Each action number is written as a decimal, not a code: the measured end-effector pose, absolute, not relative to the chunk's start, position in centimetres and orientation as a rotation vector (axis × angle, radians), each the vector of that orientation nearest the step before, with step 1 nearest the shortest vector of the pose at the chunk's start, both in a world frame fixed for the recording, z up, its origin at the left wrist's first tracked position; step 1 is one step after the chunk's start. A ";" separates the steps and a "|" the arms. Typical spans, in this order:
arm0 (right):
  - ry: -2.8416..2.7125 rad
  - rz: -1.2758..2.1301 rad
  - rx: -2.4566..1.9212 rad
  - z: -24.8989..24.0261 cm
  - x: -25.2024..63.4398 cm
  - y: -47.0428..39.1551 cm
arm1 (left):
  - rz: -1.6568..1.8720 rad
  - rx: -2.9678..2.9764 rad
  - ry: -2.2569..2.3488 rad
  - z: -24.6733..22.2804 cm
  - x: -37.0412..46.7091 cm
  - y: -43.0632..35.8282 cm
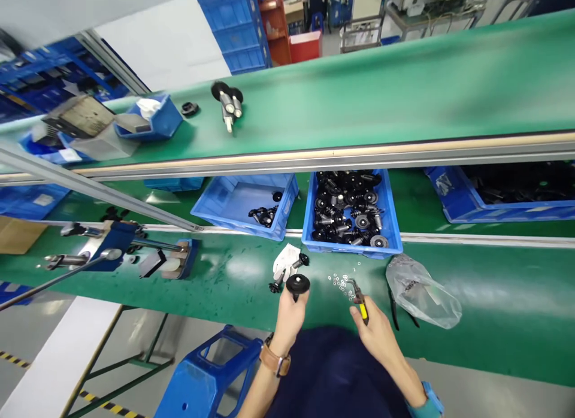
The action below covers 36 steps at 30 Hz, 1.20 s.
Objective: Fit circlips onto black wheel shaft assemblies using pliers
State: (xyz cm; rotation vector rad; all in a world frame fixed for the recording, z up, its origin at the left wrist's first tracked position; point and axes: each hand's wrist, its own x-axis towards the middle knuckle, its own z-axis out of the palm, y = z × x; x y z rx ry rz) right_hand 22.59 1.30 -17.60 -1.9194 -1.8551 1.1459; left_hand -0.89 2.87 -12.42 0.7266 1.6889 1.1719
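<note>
My left hand (291, 313) is closed around a black part (297, 283) with a round disc on top. In my right hand (375, 328) are yellow-and-black bent-nose pliers (362, 307), their tips over a scatter of small silver rings (341, 283) on the green bench. Just beyond my left hand lies a white glove (286, 259), with a black-and-metal part (300, 261) on it and another (275, 285) beside it. Behind the rings sits a blue bin (354, 248) full of black parts with metal shafts.
Left of the full bin, a blue bin (233, 223) holds several black parts. A clear plastic bag (424, 292) lies at right. A lever press (108, 247) stands at left. Above runs a green shelf (359, 112) with parts and boxes; a blue stool (202, 370) stands below.
</note>
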 end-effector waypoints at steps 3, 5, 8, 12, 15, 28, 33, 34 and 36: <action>-1.757 1.075 -2.211 -22.5 24.1 1.9 | 1.191 0.376 1.629 -12.6 -4.4 6.9; -1.695 0.987 -2.322 -24.6 24.9 1.6 | 1.249 0.330 1.629 -12.2 -7.4 10.7; -1.648 0.829 -2.348 -25.8 25.2 0.7 | 1.334 0.270 1.646 -11.6 -11.7 17.1; -1.710 0.715 -2.105 -24.5 24.3 0.8 | 1.427 0.201 1.695 -11.7 -15.0 22.9; -1.758 0.694 -1.900 -22.2 23.2 3.8 | 1.494 0.207 1.705 -12.0 -15.3 23.5; -1.801 0.985 -2.213 -21.0 14.7 27.3 | 1.328 0.306 1.748 -16.7 -7.9 8.3; -1.775 1.059 -2.311 -21.5 15.0 28.0 | 1.223 0.290 1.744 -17.6 -6.2 3.6; -1.768 1.078 -2.313 -21.5 15.2 28.0 | 1.208 0.284 1.742 -17.6 -6.0 3.2; -1.742 1.114 -2.308 -21.5 15.4 28.1 | 1.184 0.285 1.736 -17.7 -5.3 2.8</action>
